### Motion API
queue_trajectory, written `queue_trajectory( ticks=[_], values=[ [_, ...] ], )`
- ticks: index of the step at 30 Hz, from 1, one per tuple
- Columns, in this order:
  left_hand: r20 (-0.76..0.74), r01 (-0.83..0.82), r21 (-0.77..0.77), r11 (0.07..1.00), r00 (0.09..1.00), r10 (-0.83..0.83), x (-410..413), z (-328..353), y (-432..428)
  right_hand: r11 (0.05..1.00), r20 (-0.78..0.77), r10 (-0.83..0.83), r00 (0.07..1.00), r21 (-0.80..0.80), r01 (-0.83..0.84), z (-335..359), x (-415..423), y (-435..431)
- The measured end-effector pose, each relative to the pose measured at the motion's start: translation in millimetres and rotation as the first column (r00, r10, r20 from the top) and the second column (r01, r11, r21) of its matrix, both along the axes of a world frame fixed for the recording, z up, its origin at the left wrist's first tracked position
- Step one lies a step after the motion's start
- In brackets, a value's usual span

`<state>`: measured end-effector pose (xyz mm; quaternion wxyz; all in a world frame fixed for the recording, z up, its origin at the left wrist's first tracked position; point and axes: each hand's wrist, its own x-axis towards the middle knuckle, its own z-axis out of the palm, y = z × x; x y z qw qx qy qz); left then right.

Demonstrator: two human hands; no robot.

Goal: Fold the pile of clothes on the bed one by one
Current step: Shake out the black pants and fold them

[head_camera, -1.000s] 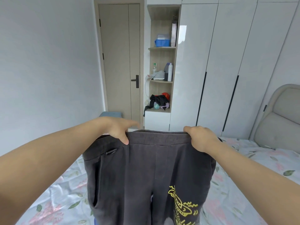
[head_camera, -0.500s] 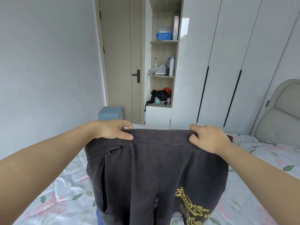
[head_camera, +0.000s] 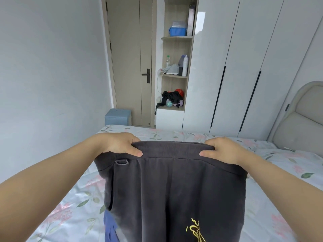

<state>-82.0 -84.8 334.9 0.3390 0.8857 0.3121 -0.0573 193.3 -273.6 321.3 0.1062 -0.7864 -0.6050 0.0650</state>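
I hold a pair of dark grey trousers point(head_camera: 174, 189) up by the waistband over the bed point(head_camera: 73, 206). My left hand point(head_camera: 120, 143) grips the waistband's left end and my right hand point(head_camera: 222, 148) grips its right end. The cloth hangs down flat between them, with a belt loop near the left hand and a yellow print low on the right leg. A blue garment point(head_camera: 110, 227) peeks out from behind the trousers at the bottom left; the remainder of the pile is hidden.
The bed has a floral sheet and a padded headboard point(head_camera: 300, 119) at the right. Beyond it stand white wardrobes point(head_camera: 244, 67), an open shelf unit point(head_camera: 176, 72) with bottles and clothes, a closed door point(head_camera: 131, 63) and a small blue stool point(head_camera: 118, 117).
My view has tilted down, showing more of the bed. Both hands stay on the waistband and have spread it wider and flatter.
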Motion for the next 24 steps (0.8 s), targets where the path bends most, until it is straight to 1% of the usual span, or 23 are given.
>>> queue_trajectory(
  ticks=[1, 2, 5, 8, 12, 15, 17, 19, 22, 23, 24],
  values=[
    [0.027, -0.018, -0.03, 0.999, 0.999, 0.019, -2, -3, 0, 1.0, -0.087, 0.017, 0.996, -0.002, -0.017, -1, 0, -1],
    [0.031, -0.026, -0.046, 0.999, 0.999, 0.027, -2, -8, 0, 0.999, -0.131, 0.028, 0.991, -0.02, -0.031, -2, -1, -2],
    [0.001, -0.04, -0.038, 0.999, 0.999, 0.04, 0, -25, -4, 0.995, -0.158, 0.003, 0.987, -0.101, -0.019, -10, -8, -2],
    [0.014, -0.095, 0.035, 0.995, 0.995, 0.095, 4, -43, -8, 0.988, -0.271, -0.104, 0.957, -0.142, 0.067, -25, -11, -3],
    [0.026, -0.16, 0.087, 0.983, 0.987, 0.158, 20, -67, -26, 0.955, -0.404, -0.279, 0.871, -0.21, 0.209, -41, -24, -1],
    [0.061, -0.24, 0.206, 0.949, 0.971, 0.232, 38, -80, -40, 0.931, -0.551, -0.365, 0.751, -0.211, 0.299, -48, -38, 6],
    [0.107, -0.302, 0.261, 0.917, 0.953, 0.283, 50, -84, -51, 0.921, -0.662, -0.382, 0.644, -0.221, 0.32, -50, -49, 11],
    [0.15, -0.343, 0.279, 0.897, 0.938, 0.312, 60, -83, -63, 0.914, -0.753, -0.391, 0.528, -0.254, 0.315, -52, -62, 16],
    [0.184, -0.357, 0.219, 0.908, 0.929, 0.32, 71, -81, -78, 0.909, -0.827, -0.39, 0.405, -0.276, 0.312, -58, -78, 24],
    [0.207, -0.37, 0.156, 0.916, 0.919, 0.336, 73, -81, -80, 0.906, -0.846, -0.385, 0.368, -0.272, 0.323, -60, -82, 26],
    [0.238, -0.391, 0.046, 0.919, 0.898, 0.37, 73, -82, -81, 0.901, -0.866, -0.379, 0.326, -0.265, 0.343, -61, -83, 26]
  ],
)
